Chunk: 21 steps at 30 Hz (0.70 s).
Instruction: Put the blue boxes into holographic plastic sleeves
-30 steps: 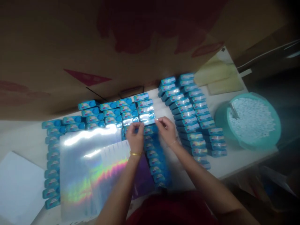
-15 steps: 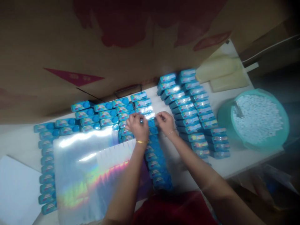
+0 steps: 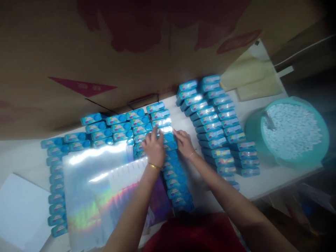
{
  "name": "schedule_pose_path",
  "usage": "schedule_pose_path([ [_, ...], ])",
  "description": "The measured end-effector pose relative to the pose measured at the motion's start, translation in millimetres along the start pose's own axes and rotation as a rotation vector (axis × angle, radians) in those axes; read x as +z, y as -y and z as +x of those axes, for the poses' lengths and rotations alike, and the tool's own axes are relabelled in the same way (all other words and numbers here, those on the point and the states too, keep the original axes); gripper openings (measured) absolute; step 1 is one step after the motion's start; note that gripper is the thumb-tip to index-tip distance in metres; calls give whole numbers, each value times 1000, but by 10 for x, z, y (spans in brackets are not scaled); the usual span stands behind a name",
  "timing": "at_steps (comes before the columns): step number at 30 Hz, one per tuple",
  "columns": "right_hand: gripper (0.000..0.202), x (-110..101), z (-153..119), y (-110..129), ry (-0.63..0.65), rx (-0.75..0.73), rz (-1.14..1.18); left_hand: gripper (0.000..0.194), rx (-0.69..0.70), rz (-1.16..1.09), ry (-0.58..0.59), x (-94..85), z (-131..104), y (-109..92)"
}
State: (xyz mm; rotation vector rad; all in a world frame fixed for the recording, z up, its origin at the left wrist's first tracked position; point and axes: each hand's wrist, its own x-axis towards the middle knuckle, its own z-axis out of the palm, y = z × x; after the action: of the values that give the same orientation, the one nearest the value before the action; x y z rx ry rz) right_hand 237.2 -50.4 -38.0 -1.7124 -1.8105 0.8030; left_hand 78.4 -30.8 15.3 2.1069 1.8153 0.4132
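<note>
Rows of small blue boxes (image 3: 134, 113) stand on the white table. My left hand (image 3: 154, 148), a gold bangle at its wrist, lies over the boxes of the middle rows with its fingers apart, touching their tops. My right hand (image 3: 183, 142) is at the right edge of the same column, its index finger reaching to a shiny box (image 3: 166, 130); its other fingers are curled, and whether it holds anything is too blurred to tell. Left of my left hand lie shiny holographic sheets (image 3: 89, 196) with a rainbow sheen.
More blue boxes (image 3: 210, 126) stand in columns to the right. A teal tub (image 3: 254, 134) of small white pieces sits at the right table edge. A large cardboard box (image 3: 147, 70) rises behind; a white sheet (image 3: 23, 213) lies far left.
My left hand has gone from pinched fingers to spread ones, lower onto the boxes. My right hand has moved slightly down, its index finger now stretched toward the column.
</note>
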Motion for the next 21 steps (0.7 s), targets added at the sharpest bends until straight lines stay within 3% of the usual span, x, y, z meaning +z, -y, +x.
schedule_pose_path([
  [3, 55, -59, 4, -65, 107, -21, -225, 38, 57, -22, 31, -53, 14, 30],
  [5, 51, -135, 9, -9, 57, -11, -302, 36, 100, -74, 36, -193, -9, 162],
  [7, 45, -183, -10, 191, -69, -20, -290, 32, 123, -143, 9, -426, -113, 425],
  [9, 40, -131, -73, 534, -129, -114, -212, 28, 104, -190, -25, -714, -308, 793],
  [12, 37, 232, -259, 1170, -21, -367, -60, 22, -2, -123, -20, -1106, -679, 1392],
  [15, 39, 829, -479, 1638, 148, -507, -3, 23, -18, -14, 61, -1302, -981, 1828],
  [18, 41, 1314, -626, 1766, 262, -504, -14, 26, 57, 34, 143, -1318, -1149, 2008],
  [21, 42, 1491, -673, 1704, 293, -502, -57, 29, 113, 109, 159, -1285, -1222, 2025],
])
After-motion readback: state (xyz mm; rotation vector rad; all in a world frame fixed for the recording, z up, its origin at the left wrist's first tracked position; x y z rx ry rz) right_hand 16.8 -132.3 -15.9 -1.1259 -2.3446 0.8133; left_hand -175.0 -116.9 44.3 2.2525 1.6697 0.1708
